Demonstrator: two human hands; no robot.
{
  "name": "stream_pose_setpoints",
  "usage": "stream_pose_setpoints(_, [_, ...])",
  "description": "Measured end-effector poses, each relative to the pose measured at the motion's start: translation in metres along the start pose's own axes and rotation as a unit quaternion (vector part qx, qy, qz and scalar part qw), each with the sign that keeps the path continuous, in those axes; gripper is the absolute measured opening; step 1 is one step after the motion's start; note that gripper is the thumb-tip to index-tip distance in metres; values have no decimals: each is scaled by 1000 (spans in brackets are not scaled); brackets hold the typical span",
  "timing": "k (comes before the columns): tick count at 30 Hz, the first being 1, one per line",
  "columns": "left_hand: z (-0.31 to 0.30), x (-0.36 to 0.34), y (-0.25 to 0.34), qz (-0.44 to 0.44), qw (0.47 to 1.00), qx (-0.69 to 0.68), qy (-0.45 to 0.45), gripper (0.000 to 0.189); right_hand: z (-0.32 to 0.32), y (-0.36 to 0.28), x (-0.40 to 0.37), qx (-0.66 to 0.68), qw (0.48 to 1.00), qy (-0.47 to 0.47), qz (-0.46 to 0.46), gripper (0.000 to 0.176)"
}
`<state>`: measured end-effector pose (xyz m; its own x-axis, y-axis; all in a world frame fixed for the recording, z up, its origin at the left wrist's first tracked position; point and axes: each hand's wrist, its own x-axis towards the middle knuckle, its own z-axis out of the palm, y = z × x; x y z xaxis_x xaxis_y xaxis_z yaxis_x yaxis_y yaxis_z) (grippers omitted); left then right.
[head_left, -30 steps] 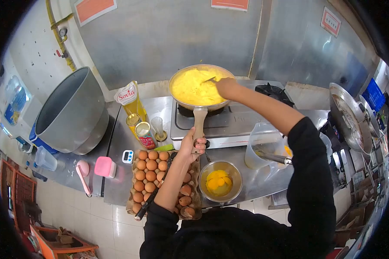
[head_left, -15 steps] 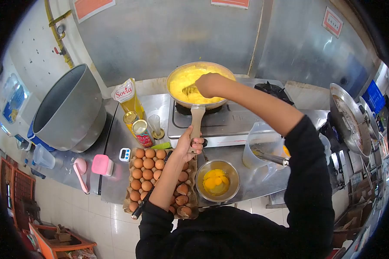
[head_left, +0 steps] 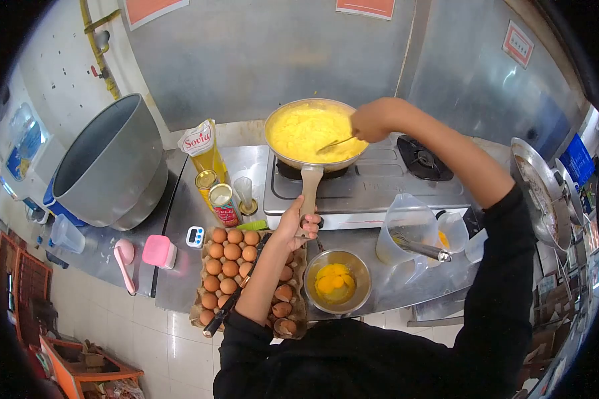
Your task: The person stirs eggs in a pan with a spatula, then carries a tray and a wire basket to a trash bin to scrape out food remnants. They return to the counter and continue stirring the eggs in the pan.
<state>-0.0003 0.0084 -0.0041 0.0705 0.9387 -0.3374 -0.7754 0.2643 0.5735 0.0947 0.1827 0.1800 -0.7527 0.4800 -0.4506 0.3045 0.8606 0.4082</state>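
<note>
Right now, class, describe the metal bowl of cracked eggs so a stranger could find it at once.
Start at the gas stove on the steel counter and follow the handle of the pan toward the near edge. Right of the egg tray sits the metal bowl, the only dish holding raw yolks, not brown eggs in shells.

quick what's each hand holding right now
Left hand: closed around the pan handle.
Right hand: closed on a utensil, its tip in the scrambled egg.
</note>
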Motion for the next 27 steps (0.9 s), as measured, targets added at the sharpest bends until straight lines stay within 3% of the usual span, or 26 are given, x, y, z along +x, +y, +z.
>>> stream_pose_setpoints(5, [2, -1, -2, -6, 1000, 1, 11, 33, 10, -53, 30, 41, 989, 139, 20, 18])
stream_pose_setpoints(7, [1, 1, -3, 3, 1000, -2, 18, 33, 34, -62, 61, 123, 951, 269, 89, 17])
stream_pose_setpoints(10, [1, 1, -4, 13, 1000, 0, 22, 34, 58, -44, 79, 103, 957, 230, 146, 17])
stream_pose_setpoints(12, [-2, 0, -2, 15, 1000, -3, 14, 34, 66, -25, 67, 66, 961, 241, 116, 17])
stream_pose_setpoints(14, [0, -1, -2, 16, 1000, -9, 2, 34, 43, -16, 26, 28, 985, 146, 84, 21])
stream_pose_setpoints(15, [4, -4, -1, 8, 1000, -9, 14, 33, 28, -12, 13, 23, 986, 144, 84, 21])
stream_pose_setpoints(17, [4, -4, 1, -3, 1000, -7, 17, 32, 3, -5, -2, 30, 998, 11, 54, 22])
stream_pose_setpoints(18, [4, -4, 2, -2, 1000, -9, 14, 32, -1, -6, 1, 27, 998, 11, 55, 22])
stream_pose_setpoints(20, [4, -5, 3, -15, 1000, 4, 21, 32, -8, -16, 12, 34, 998, 51, -27, 22])
stream_pose_setpoints(22, [5, -5, 2, -18, 1000, 0, 22, 33, -18, -43, 14, 15, 997, 75, -11, 21])
stream_pose_setpoints(24, [4, -5, 3, -20, 999, -3, 25, 33, -13, -65, 27, 71, 984, 158, 50, 19])
stream_pose_setpoints(27, [3, -3, -2, -3, 1000, 1, 19, 33, 20, -63, 69, 125, 958, 235, 111, 19])
